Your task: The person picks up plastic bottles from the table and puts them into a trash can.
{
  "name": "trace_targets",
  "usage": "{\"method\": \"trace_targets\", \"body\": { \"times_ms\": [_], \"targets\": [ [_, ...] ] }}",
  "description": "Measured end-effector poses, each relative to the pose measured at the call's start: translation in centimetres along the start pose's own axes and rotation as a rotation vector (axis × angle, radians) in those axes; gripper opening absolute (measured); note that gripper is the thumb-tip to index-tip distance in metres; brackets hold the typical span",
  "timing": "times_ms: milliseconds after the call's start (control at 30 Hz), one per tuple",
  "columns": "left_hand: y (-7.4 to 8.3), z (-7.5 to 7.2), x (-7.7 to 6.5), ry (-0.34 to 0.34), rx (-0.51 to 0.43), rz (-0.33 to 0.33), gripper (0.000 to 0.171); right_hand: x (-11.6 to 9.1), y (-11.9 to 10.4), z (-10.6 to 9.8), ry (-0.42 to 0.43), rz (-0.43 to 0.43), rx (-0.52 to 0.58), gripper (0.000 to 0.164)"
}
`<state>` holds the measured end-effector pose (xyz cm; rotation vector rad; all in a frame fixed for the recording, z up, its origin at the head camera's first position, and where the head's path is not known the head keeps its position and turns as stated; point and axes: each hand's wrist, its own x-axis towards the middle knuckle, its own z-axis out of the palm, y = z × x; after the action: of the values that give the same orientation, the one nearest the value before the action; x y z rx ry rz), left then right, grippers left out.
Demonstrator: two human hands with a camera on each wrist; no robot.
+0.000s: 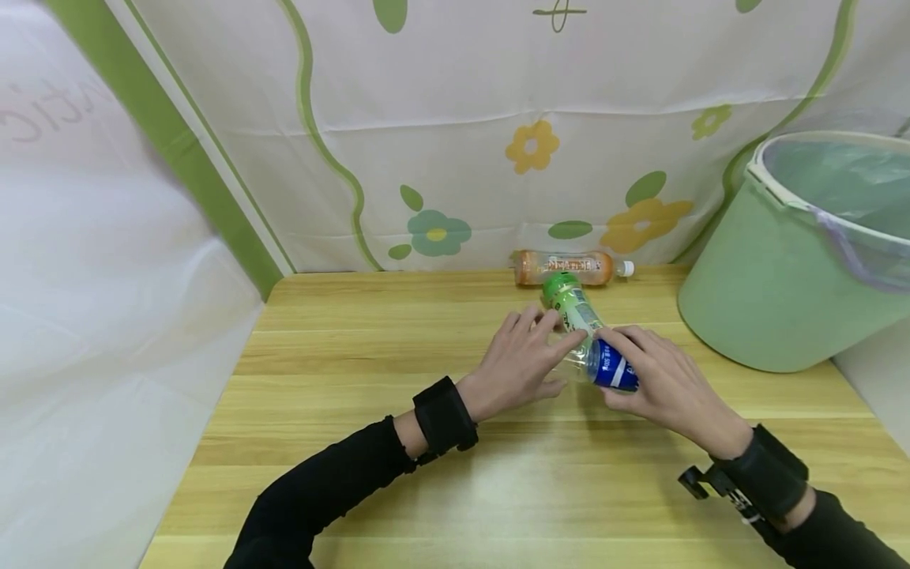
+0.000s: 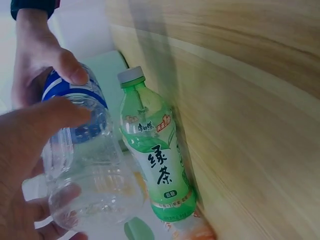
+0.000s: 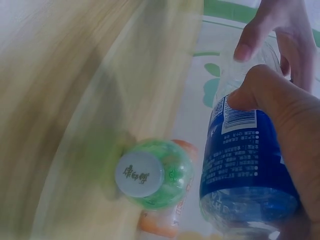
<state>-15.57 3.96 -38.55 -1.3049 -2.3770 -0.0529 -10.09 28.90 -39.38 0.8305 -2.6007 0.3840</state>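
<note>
My right hand (image 1: 661,379) grips a clear plastic bottle with a blue label (image 3: 245,145), its thumb and fingers around the label. The bare clear end of that bottle reaches toward my left hand (image 1: 522,359). In the left wrist view the left thumb lies across the front of the bottle and the other fingers show behind it, spread; firm contact is unclear. Just beyond, a green tea bottle (image 2: 157,155) with a pale cap lies on the table, its cap end toward me. Behind it an orange-tinted bottle (image 1: 562,267) with a white cap rests on its side along the back edge.
A pale green bin (image 1: 775,276) with a liner bag stands at the right of the wooden table (image 1: 327,411). A white cloth (image 1: 455,95) printed with flowers hangs along the back edge, and another white sheet (image 1: 107,316) hangs on the left.
</note>
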Motion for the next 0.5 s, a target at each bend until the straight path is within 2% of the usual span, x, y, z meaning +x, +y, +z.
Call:
{"method": "trace_targets", "body": {
  "times_ms": [267,400,500],
  "targets": [
    [-0.8,-0.5,-0.9,-0.055,-0.056,-0.038,0.08,0.0,0.1,-0.1,-0.002,-0.013,-0.003,0.081],
    [-1.4,-1.2,-1.6,-0.107,-0.082,-0.094,0.081,-0.2,0.2,0.0,-0.003,-0.012,-0.01,0.082],
    [-2.0,-1.5,-2.5,-0.171,-0.116,-0.158,0.08,-0.3,0.3,0.0,-0.009,-0.005,-0.013,0.082]
  ]
}}
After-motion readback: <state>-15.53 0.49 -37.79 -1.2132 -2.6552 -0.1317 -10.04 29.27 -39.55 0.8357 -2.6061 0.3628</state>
